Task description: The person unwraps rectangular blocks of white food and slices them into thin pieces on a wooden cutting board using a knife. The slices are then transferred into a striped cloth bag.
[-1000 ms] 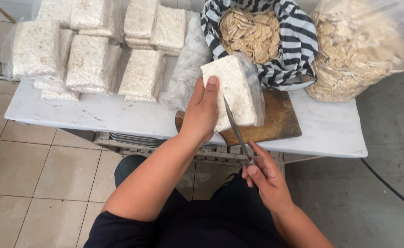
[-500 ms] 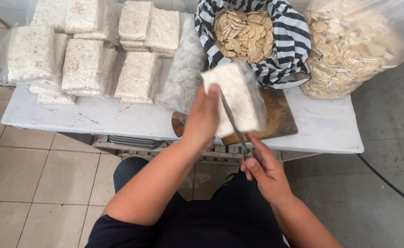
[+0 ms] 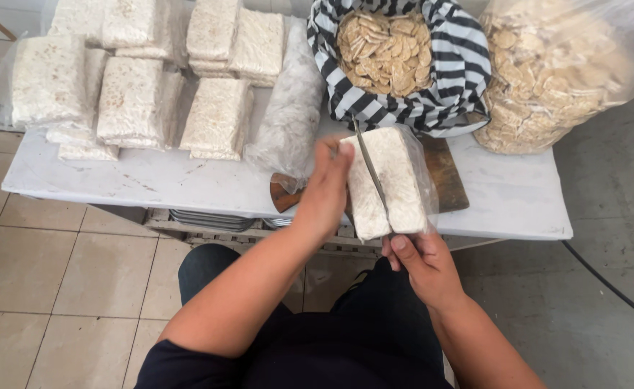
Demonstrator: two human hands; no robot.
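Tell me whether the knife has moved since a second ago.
Yes. The knife has moved up across the white block toward the striped basket; earlier its blade sat lower, over the cutting board's near edge.

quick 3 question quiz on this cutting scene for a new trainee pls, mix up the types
1. True or false: the knife lies lengthwise down the middle of the white block.
2. Multiple choice: what does the left hand touch? A) the striped bag B) the white block C) the stacked blocks at the back
3. Fill in: the right hand is at the block's ____ end, by the knife's handle end.

Key
1. True; the blade runs along the plastic-wrapped block, which is over the wooden board.
2. B; it steadies the block's left side, while the striped bag of chips sits behind.
3. Near, the end towards the person.
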